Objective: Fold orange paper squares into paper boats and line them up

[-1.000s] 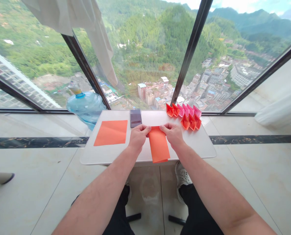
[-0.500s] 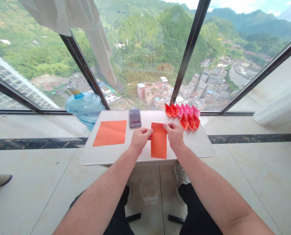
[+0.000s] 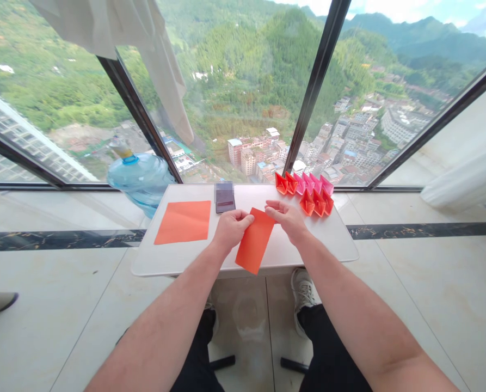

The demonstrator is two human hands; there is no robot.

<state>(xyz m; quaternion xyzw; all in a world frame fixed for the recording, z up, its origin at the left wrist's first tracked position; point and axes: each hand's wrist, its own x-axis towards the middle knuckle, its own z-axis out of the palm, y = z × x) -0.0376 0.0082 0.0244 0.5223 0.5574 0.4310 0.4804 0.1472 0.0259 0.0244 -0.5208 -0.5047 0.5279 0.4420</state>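
Left hand: The left hand [image 3: 233, 226] pinches the narrow orange paper [image 3: 254, 242] between thumb and fingers, at the upper part of its left edge.
Right hand: The right hand [image 3: 287, 219] is at the upper right corner of this paper, with the thumb a little apart from the fingers, so the gap is small. Whether it touches the paper, one cannot tell.
Narrow orange paper: It is a long rectangle between the two hands, slanted, with the upper end to the right and the lower end to the left. The lower end reaches over the near edge of the white table [image 3: 308, 250].
Orange sheet: A wider orange sheet [image 3: 182, 222] lies flat on the left side of the table.
Phone: The phone [image 3: 225, 200] lies near the far edge, between the orange sheet and the narrow paper, just beyond the left hand.
Folded shapes: At the far right corner stand red folded shapes [image 3: 318, 203] and pink folded shapes [image 3: 316, 183]; three red ones make the front row, and behind are two red ones and several pink ones.
Bottle: A large blue bottle [image 3: 140, 179] is beside the table's left end, near the window [image 3: 243, 81].
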